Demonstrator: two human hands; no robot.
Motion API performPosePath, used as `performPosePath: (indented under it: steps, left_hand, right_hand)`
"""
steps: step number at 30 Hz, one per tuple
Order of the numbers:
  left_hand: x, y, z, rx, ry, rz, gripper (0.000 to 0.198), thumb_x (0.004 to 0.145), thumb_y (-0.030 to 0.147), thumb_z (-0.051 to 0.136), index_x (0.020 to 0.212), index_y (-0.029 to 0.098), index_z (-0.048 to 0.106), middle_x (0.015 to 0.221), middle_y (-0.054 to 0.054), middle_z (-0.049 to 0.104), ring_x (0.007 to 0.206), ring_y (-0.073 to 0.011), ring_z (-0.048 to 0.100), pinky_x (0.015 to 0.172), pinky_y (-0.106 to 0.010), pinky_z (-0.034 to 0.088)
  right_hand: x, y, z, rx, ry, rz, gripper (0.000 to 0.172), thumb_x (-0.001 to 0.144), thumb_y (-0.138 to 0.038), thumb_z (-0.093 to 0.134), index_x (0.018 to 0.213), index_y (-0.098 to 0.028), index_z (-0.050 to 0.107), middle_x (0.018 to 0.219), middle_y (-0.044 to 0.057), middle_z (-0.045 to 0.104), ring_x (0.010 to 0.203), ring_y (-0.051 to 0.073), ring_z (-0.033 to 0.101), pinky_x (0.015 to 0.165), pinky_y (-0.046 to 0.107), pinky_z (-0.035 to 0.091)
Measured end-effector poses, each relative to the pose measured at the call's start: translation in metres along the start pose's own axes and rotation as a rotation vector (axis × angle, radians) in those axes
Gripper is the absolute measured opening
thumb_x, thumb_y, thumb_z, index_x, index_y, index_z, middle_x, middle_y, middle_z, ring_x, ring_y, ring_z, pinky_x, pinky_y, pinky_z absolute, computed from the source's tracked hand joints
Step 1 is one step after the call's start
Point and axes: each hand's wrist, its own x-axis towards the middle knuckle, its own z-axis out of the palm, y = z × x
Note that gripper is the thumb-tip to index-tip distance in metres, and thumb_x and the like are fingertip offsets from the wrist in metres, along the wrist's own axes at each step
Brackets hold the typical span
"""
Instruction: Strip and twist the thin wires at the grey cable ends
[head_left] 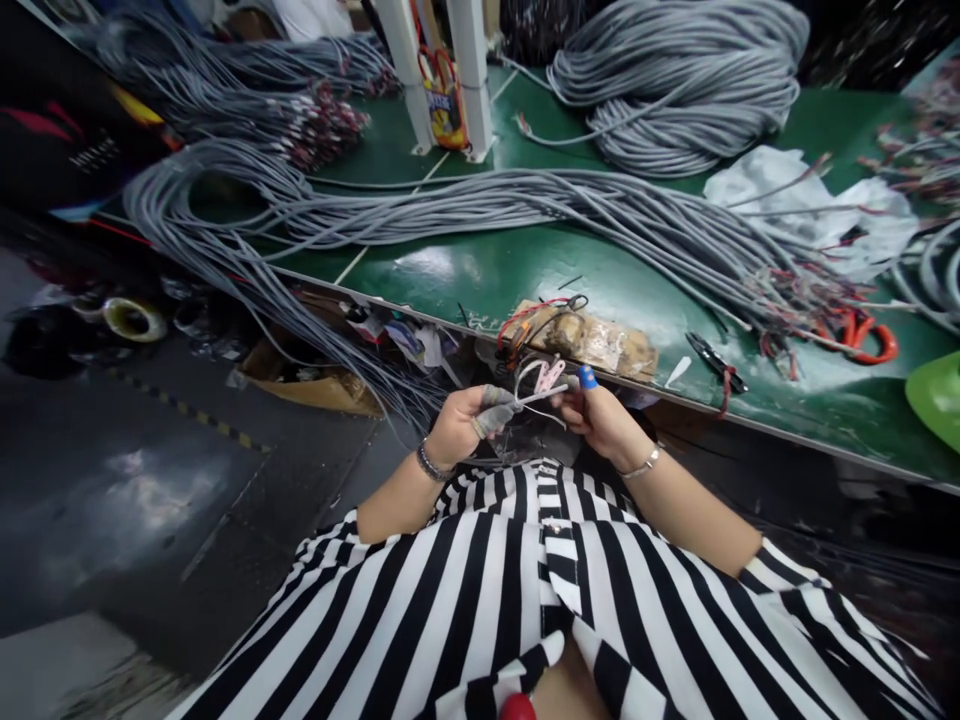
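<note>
My left hand point(466, 422), with grey coverings on its fingertips, pinches a grey cable point(531, 397) just past the bench edge. The cable bends into a loop between my hands, and a thin pale strand hangs below it. My right hand point(600, 418), its thumb wrapped in blue, closes on the other side of the same cable. The exact grip of the right fingertips is partly hidden. Right behind the cable is a pink clip point(550, 374), which looks like a clothes peg; whether it touches the cable I cannot tell.
On the green bench point(442, 270) lie a long grey cable bundle point(480, 205), a large coil point(675, 75), a tape-wrapped block point(600, 342), cutters point(716, 362), orange-handled scissors point(866, 338) and white plastic point(810, 205). A cardboard box point(307, 385) sits below, left.
</note>
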Motion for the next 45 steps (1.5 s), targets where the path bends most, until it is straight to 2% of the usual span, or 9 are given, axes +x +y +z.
performPosePath:
  steps: [5, 8, 15, 20, 28, 32, 35, 38, 45]
  left_hand:
    - [0.017, -0.005, 0.010, 0.030, -0.044, -0.018, 0.033, 0.074, 0.044, 0.070, 0.083, 0.012, 0.066, 0.055, 0.004, 0.054, 0.042, -0.0029, 0.042, 0.040, -0.015, 0.032]
    - [0.020, -0.011, 0.012, 0.034, -0.061, -0.046, 0.035, 0.075, 0.047, 0.068, 0.080, 0.012, 0.065, 0.055, 0.004, 0.052, 0.042, -0.0028, 0.040, 0.040, -0.015, 0.031]
    - [0.022, -0.013, 0.014, 0.048, -0.122, -0.037, 0.038, 0.077, 0.050, 0.065, 0.079, 0.012, 0.063, 0.055, 0.004, 0.052, 0.043, -0.0034, 0.040, 0.041, -0.017, 0.030]
    - [0.022, -0.012, 0.017, 0.083, -0.197, -0.075, 0.039, 0.075, 0.051, 0.066, 0.077, 0.011, 0.062, 0.053, 0.005, 0.049, 0.040, -0.0031, 0.037, 0.039, -0.017, 0.027]
    - [0.017, -0.014, 0.023, 0.032, -0.194, -0.138, 0.042, 0.074, 0.053, 0.066, 0.070, 0.012, 0.056, 0.049, 0.007, 0.044, 0.039, -0.0024, 0.031, 0.038, -0.017, 0.022]
    - [0.015, -0.019, 0.025, -0.008, -0.204, -0.158, 0.043, 0.073, 0.054, 0.066, 0.072, 0.012, 0.057, 0.048, 0.007, 0.043, 0.038, -0.0024, 0.030, 0.038, -0.018, 0.021]
    - [0.012, -0.022, 0.023, -0.034, -0.220, -0.157, 0.042, 0.074, 0.052, 0.066, 0.072, 0.012, 0.057, 0.047, 0.007, 0.042, 0.037, -0.0022, 0.029, 0.037, -0.018, 0.019]
    - [0.009, -0.022, 0.019, -0.071, -0.224, -0.155, 0.040, 0.076, 0.050, 0.066, 0.073, 0.011, 0.058, 0.045, 0.008, 0.040, 0.036, -0.0018, 0.027, 0.037, -0.018, 0.017]
    - [0.003, -0.021, 0.011, -0.108, -0.282, -0.187, 0.041, 0.072, 0.051, 0.069, 0.071, 0.010, 0.062, 0.043, 0.007, 0.040, 0.035, -0.0015, 0.025, 0.037, -0.018, 0.016]
  right_hand:
    - [0.018, -0.009, 0.014, 0.082, 0.022, 0.009, 0.051, 0.069, -0.065, 0.065, 0.069, -0.016, 0.051, 0.050, -0.009, 0.028, 0.042, 0.003, 0.017, 0.037, 0.015, 0.009]
    - [0.020, -0.009, 0.017, 0.073, -0.014, 0.013, 0.051, 0.070, -0.065, 0.064, 0.068, -0.015, 0.054, 0.048, -0.009, 0.026, 0.042, 0.003, 0.015, 0.037, 0.016, 0.011]
    - [0.026, -0.002, 0.017, 0.167, -0.071, 0.013, 0.058, 0.068, -0.073, 0.060, 0.065, -0.015, 0.057, 0.048, -0.006, 0.033, 0.042, 0.004, 0.020, 0.038, 0.019, 0.010]
    - [0.033, 0.004, 0.021, 0.247, -0.008, -0.032, 0.056, 0.064, -0.070, 0.067, 0.060, -0.016, 0.052, 0.044, -0.007, 0.032, 0.039, 0.003, 0.021, 0.037, 0.020, 0.013]
    - [0.030, 0.000, 0.031, 0.302, 0.102, -0.067, 0.052, 0.061, -0.067, 0.071, 0.065, -0.017, 0.056, 0.047, -0.007, 0.040, 0.042, 0.005, 0.032, 0.040, 0.020, 0.026]
    - [0.029, -0.001, 0.033, 0.315, 0.093, -0.047, 0.054, 0.061, -0.068, 0.070, 0.064, -0.017, 0.054, 0.043, -0.008, 0.033, 0.040, 0.004, 0.025, 0.038, 0.019, 0.022]
    - [0.028, 0.001, 0.032, 0.328, 0.077, -0.032, 0.056, 0.063, -0.071, 0.066, 0.071, -0.017, 0.057, 0.048, -0.007, 0.040, 0.040, 0.004, 0.026, 0.036, 0.019, 0.021]
    - [0.026, 0.006, 0.027, 0.325, 0.044, -0.016, 0.057, 0.061, -0.071, 0.067, 0.073, -0.016, 0.056, 0.056, -0.005, 0.049, 0.039, 0.002, 0.021, 0.034, 0.019, 0.013]
    - [0.012, 0.018, 0.009, 0.251, 0.064, 0.079, 0.059, 0.059, -0.072, 0.067, 0.073, -0.015, 0.055, 0.062, -0.002, 0.054, 0.039, 0.000, 0.020, 0.036, 0.017, 0.005]
